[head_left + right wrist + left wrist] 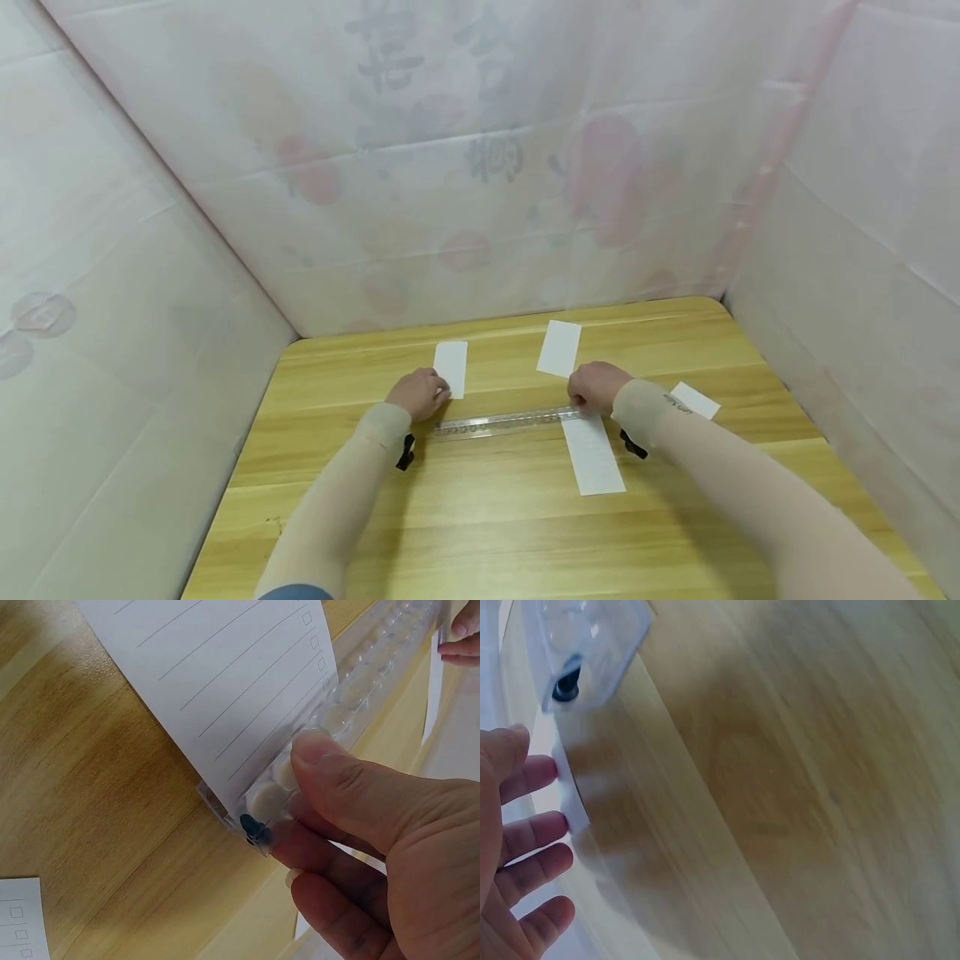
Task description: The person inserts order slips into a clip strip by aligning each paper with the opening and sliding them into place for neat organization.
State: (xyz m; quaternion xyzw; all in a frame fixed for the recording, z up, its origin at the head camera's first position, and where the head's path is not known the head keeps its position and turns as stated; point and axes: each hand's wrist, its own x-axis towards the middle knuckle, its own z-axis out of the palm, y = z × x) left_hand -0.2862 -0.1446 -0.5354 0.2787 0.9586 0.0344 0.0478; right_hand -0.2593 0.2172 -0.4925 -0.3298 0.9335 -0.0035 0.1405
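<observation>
A long clear plastic strip (495, 425) with a row of round bumps lies roughly left to right above the wooden table. My right hand (597, 387) pinches its right end between thumb and fingers. There the strip (352, 694) crosses a lined paper slip (592, 458) printed with small boxes. A dark green piece (255, 829) shows at that end. My left hand (420, 395) is near the strip's other end, fingers loosely bent and apart from it, by a white paper slip (452, 367). In the left wrist view, fingertips (546, 826) meet or overlap that slip's edge; contact is unclear.
Another white slip (559, 348) lies toward the back of the wooden table (480, 533). One more slip (696, 400) sits at the right, partly behind my right forearm. Pale printed sheets (450, 192) wall the table at the back and both sides.
</observation>
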